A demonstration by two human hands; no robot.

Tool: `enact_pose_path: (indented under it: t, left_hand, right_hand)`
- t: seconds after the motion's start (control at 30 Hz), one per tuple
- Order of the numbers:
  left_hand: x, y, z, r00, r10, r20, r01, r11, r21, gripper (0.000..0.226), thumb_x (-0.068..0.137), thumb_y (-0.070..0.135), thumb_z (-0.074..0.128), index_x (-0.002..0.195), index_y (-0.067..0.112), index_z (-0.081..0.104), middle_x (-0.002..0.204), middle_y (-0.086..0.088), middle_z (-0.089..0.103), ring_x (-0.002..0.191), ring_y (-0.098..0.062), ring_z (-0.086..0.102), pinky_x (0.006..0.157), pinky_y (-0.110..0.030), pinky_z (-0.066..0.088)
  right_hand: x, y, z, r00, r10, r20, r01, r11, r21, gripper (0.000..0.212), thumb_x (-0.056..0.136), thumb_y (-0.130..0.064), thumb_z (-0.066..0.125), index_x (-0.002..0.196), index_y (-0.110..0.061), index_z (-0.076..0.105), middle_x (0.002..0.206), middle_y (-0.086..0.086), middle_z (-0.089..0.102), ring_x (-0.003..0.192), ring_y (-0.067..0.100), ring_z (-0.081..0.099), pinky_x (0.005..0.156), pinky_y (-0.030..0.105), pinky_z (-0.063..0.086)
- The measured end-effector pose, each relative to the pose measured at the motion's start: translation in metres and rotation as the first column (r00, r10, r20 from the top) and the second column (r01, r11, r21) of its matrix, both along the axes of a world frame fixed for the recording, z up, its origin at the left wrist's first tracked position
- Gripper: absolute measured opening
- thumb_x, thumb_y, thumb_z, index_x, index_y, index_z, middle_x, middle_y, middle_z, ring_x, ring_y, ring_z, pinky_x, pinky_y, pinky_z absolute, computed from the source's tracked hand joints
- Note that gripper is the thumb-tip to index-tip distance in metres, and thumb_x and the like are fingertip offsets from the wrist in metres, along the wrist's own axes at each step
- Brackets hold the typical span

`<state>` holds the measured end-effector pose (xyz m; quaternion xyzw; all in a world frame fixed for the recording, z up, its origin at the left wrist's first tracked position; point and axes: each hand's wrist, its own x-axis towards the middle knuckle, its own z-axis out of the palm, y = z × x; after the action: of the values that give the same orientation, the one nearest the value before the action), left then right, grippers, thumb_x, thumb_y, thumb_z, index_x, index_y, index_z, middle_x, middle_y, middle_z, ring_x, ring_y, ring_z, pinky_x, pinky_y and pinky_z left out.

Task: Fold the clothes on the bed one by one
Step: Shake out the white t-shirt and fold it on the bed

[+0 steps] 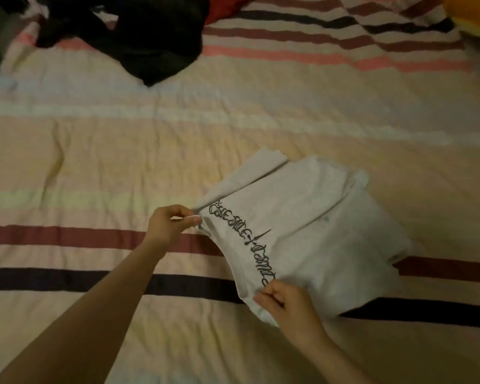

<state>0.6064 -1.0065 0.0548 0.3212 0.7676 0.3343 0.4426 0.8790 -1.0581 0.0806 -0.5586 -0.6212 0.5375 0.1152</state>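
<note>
Head view. A partly folded white garment (311, 234) with a line of dark script lettering (243, 241) lies on the striped bedspread (94, 151), right of centre and near the person. The left hand (171, 224) pinches the garment's far corner between curled fingers and thumb; the right hand (284, 302) pinches its near corner in the same way, so the lettered edge runs between the 2 hands. Both forearms are bare. At the far side of the bed lies a heap of black clothing (133, 34), with a red item (227, 4) just beside it. An orange-yellow object (471, 15) sits at the upper right corner, too cropped to identify.
</note>
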Motion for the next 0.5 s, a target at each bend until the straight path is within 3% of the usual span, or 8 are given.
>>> enact_pose_path:
  t: [0.07,0.23,0.37,0.5]
  left_hand:
    - [-0.014,-0.016,-0.009,0.998,0.062,0.029,-0.061,0.998,-0.024,0.011,0.073,0.004,0.078,0.076,0.0,0.068,0.077,-0.008,0.067,0.069,-0.015,0.063,0.067,-0.022,0.051]
    - [-0.042,-0.052,-0.024,0.98,0.146,0.132,-0.15,0.989,0.019,0.009,0.075,-0.004,0.073,0.077,0.001,0.065,0.068,-0.01,0.064,0.053,-0.01,0.063,0.054,-0.015,0.052]
    - [-0.067,-0.073,-0.052,0.981,0.195,0.001,-0.195,0.981,0.013,0.025,0.075,-0.011,0.069,0.073,0.014,0.067,0.08,-0.006,0.066,0.072,-0.016,0.06,0.065,-0.017,0.053]
    - [-0.09,-0.096,-0.069,0.96,0.277,-0.028,-0.277,0.961,0.023,0.037,0.077,-0.016,0.063,0.07,0.02,0.065,0.081,0.003,0.064,0.072,-0.008,0.057,0.06,-0.006,0.047]
  right_hand:
    - [-0.017,-0.013,-0.01,0.999,0.034,-0.022,-0.034,0.999,-0.011,0.035,0.083,-0.021,0.07,0.057,-0.03,0.049,0.045,-0.02,0.05,0.047,0.002,0.045,0.05,0.012,0.03]
    - [-0.062,-0.045,-0.039,0.993,0.101,-0.068,-0.105,0.992,-0.068,0.027,0.08,-0.028,0.072,0.059,-0.03,0.055,0.047,-0.016,0.054,0.05,0.001,0.05,0.053,0.011,0.034]
    - [-0.095,-0.071,-0.063,0.982,0.163,-0.09,-0.176,0.972,-0.156,0.029,0.078,-0.035,0.073,0.058,-0.027,0.054,0.046,-0.012,0.05,0.048,0.003,0.046,0.052,0.013,0.033]
    - [-0.13,-0.1,-0.086,0.972,0.213,-0.101,-0.23,0.949,-0.214,0.039,0.059,-0.075,0.063,0.061,-0.037,0.054,0.046,-0.012,0.051,0.049,0.003,0.046,0.053,0.017,0.035]
